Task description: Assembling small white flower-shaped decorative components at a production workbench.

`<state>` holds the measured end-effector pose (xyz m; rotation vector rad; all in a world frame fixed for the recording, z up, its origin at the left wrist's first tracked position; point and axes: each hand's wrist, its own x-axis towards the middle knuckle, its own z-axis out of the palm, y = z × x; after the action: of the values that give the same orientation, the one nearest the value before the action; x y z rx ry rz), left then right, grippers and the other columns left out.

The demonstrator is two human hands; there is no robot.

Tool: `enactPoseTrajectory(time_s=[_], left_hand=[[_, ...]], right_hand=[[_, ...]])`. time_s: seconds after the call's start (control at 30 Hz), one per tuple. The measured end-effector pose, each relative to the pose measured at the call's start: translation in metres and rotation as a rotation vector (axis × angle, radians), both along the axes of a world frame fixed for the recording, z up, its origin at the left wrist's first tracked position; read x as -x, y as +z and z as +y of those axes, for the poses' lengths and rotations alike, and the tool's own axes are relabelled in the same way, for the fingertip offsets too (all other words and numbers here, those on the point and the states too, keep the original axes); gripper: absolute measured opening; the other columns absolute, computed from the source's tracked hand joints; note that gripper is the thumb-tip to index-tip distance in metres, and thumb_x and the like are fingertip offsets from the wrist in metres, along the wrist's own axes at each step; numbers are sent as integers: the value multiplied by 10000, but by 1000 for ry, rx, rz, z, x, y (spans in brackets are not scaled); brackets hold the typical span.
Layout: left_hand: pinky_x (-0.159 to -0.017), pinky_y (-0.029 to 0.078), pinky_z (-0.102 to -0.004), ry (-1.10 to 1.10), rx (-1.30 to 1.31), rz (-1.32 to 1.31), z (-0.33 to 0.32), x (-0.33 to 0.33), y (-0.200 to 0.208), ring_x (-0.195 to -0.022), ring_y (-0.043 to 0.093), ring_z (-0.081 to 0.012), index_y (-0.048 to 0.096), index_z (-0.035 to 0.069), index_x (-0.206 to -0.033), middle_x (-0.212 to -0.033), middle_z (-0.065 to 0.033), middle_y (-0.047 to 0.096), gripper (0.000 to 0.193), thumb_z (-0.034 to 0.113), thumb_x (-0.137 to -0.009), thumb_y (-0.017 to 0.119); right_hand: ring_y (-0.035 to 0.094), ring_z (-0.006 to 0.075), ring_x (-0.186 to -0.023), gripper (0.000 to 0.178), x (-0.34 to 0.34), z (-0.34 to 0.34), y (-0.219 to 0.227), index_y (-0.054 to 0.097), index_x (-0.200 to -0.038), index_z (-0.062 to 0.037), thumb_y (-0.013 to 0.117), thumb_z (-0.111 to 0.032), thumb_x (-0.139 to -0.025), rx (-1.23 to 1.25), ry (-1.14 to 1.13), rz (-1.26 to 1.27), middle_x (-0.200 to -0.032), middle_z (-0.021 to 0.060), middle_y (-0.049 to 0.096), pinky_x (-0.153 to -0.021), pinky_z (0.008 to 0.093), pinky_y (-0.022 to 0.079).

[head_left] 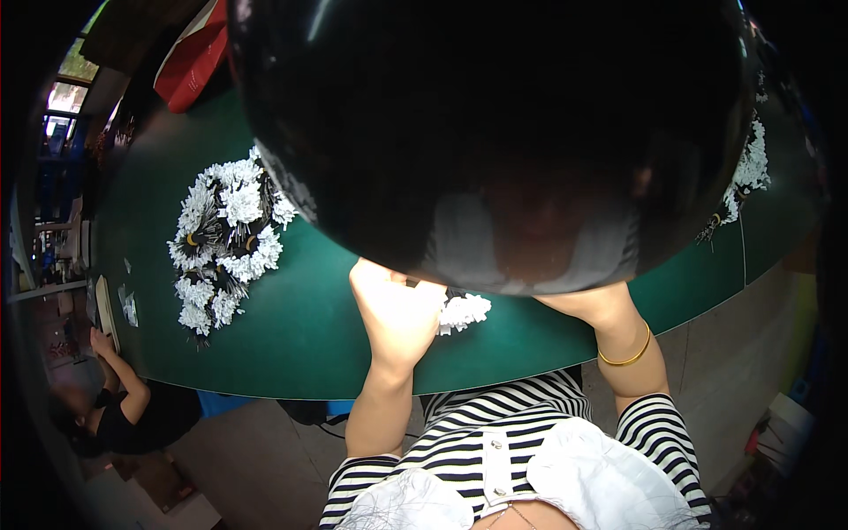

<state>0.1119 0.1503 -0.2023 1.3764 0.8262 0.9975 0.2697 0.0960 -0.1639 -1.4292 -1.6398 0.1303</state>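
A large glossy black rounded shape (495, 159) blocks the upper middle of the head view and covers much of both hands. My left hand (395, 309) is over the green table near its front edge, its visible fingers curled inward and their tips hidden. Right beside it lies a small bundle of white plug-like pieces (464, 313) with dark strands; whether the hand grips it cannot be seen. Only the heel of my right hand (587, 303) shows below the black shape, above a gold bracelet (625, 352). Its fingers are hidden.
On the green table (318, 344), several bundles of white-tipped black strands (238, 203) are heaped at left. More white bundles (749, 168) lie at far right. A red bag (196, 66) stands at back left. Another person (132, 411) sits at the table's left end.
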Motion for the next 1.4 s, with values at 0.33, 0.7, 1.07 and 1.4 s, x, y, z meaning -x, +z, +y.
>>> enactPoseTrajectory(time_s=[0.33, 0.7, 1.07, 1.4], left_hand=[[-554, 421, -163, 35, -292, 193, 2, 5, -10, -650, 500, -53, 528, -42, -748, -740, -19, 465, 108, -138, -726, 573], [-675, 446, -211, -34, 175, -373, 1, -2, 9, -735, 555, -106, 530, -44, -861, -832, -83, 578, 116, -77, -753, 556], [-669, 463, -219, -250, 204, -111, 1, -4, 16, -786, 562, -134, 527, -86, -979, -915, -126, 586, 280, -67, -709, 601], [-674, 468, -225, -149, 432, -326, 3, -2, 1, -723, 587, -117, 551, -70, -820, -791, -91, 603, 114, -126, -731, 509]], right_hand=[[555, 263, -576, 65, 0, 0, -5, 588, -781, -6, 572, -69, -773, 17, -15, 0, -688, 109, 580, -541, 324, 455], [431, 29, -596, 264, 5, 5, 10, 549, -955, -2, 667, -116, -748, 379, -17, 718, -731, 1, 550, -537, 164, 371], [575, 94, -734, 161, -3, 7, -11, 581, -891, 39, 638, -33, -759, 371, 376, 1176, -814, 59, 614, -692, 230, 476], [576, 113, -746, 181, -8, 5, -25, 578, -930, 57, 602, -22, -769, 316, 494, 1240, -821, 78, 606, -690, 224, 474]])
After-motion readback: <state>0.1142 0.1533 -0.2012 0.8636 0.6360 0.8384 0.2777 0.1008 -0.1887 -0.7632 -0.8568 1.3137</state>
